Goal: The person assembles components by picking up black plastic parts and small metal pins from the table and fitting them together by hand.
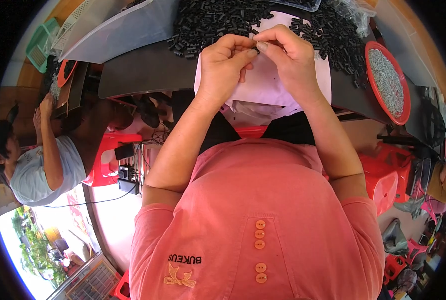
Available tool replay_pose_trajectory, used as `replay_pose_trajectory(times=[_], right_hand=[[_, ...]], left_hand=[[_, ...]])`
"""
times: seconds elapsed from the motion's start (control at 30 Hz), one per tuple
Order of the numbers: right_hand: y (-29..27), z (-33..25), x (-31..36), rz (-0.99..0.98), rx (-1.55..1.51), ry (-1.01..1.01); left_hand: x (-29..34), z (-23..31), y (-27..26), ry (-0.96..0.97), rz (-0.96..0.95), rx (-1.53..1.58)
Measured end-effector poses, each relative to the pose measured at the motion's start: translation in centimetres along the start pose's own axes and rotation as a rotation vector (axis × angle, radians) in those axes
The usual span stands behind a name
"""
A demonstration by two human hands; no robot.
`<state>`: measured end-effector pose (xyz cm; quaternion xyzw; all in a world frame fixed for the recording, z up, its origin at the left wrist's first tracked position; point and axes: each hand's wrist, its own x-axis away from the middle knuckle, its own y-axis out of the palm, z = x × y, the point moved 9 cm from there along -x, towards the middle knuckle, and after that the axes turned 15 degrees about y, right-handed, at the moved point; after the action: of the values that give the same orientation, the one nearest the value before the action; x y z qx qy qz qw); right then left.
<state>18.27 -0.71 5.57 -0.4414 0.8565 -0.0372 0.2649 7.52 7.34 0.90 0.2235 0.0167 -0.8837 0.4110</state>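
Both hands meet over a white sheet (pixel 263 90) that lies at the table's edge and hangs toward my lap. My left hand (pixel 222 67) is closed, thumb and fingers pinching a small black piece (pixel 256 49) that is mostly hidden. Against it, my right hand (pixel 295 57) pinches with thumb and forefinger; what lies between those tips is too small to make out. Just beyond the hands spreads a large heap of short black tubular pieces (pixel 210 25), some of them lying on the sheet's far part.
A red basin (pixel 404 95) of small silvery metal parts (pixel 385 80) stands right on the dark table (pixel 143 72). At the left is a translucent plastic bin (pixel 118 37). Another person (pixel 48 165) works at far left. Red stools (pixel 383 185) stand to the right.
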Motion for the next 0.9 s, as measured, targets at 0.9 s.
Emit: replay_pose_trajectory(times=[0.9], right_hand=[[-0.31,-0.53,0.33,0.004,-0.041,-0.049]], left_hand=[[0.20,0.54,0.15,0.007,0.014,-0.082]])
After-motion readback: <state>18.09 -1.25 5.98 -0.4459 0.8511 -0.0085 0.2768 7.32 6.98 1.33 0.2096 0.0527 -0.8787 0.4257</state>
